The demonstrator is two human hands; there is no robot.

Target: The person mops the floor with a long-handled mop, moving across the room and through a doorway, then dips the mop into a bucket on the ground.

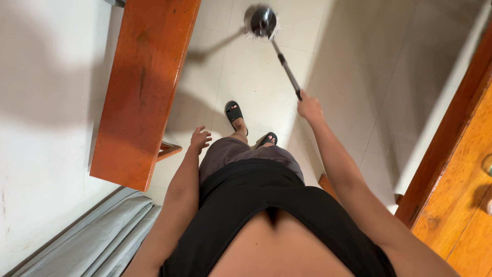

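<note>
Our right hand (309, 107) grips the mop (262, 22) handle, head at twelve o'clock on tiles; left hand (199, 138) hangs loosely open, empty; we judge mid-stroke mopping, needing a steady pull.

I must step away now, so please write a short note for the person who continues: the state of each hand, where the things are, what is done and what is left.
Right hand: closed on the end of the mop handle, arm stretched forward.
Left hand: empty, fingers loose, beside the hip, near the wooden bench.
Mop head: resting on the pale tiled floor, ahead of the sandalled feet.
Done: cannot tell which tiles are already mopped.
Left: probably the floor around and beside the bench.
</note>
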